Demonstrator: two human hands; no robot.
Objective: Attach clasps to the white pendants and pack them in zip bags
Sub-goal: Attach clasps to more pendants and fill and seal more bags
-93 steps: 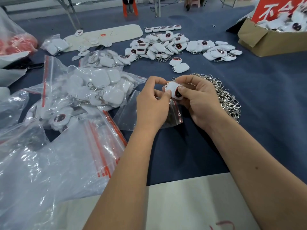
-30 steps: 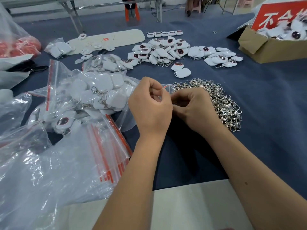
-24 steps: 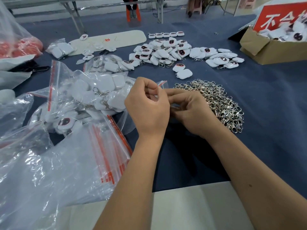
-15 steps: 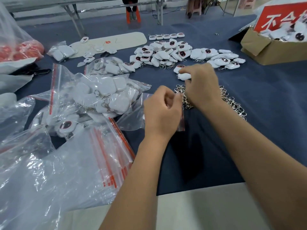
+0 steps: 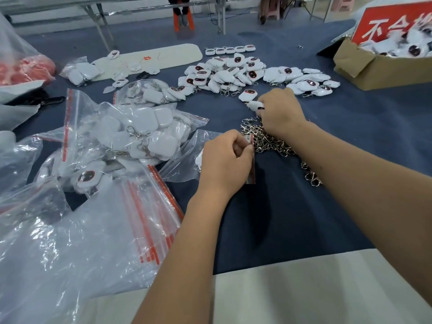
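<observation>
Item: my right hand [image 5: 279,111], out over the desk [image 5: 350,141] toward its far side, fingers curled down onto a loose white pendant [image 5: 254,104]. The pendant shows just left of my knuckles; the fingers appear to pinch its near end, though the contact itself is hidden under the hand.

Item: a second loose pendant [image 5: 249,94], dark face up, just beyond the first, touching it or nearly so; I cannot tell which.

Item: clasps [image 5: 268,139], a silver heap directly on the near side of my right hand, running under the wrist and trailing toward the right edge.

Item: my left hand [image 5: 225,160], nearer to me and to the left, fingers curled round the mouth of a zip bag [image 5: 187,160]. The bag lies flat on the desk, its red strip beside my thumb, something white already inside.

Relation that counts: the pendant is beyond the clasps, the clasps between the pendant and the bag. I judge the next move is to draw the pendant back toward me over the heap, where a clasp is closest to the right hand; the left is occupied.

Item: main pendant pile [image 5: 233,73], farther off, at mid-desk.

Item: filled bags [image 5: 131,136], toward the left edge.
</observation>
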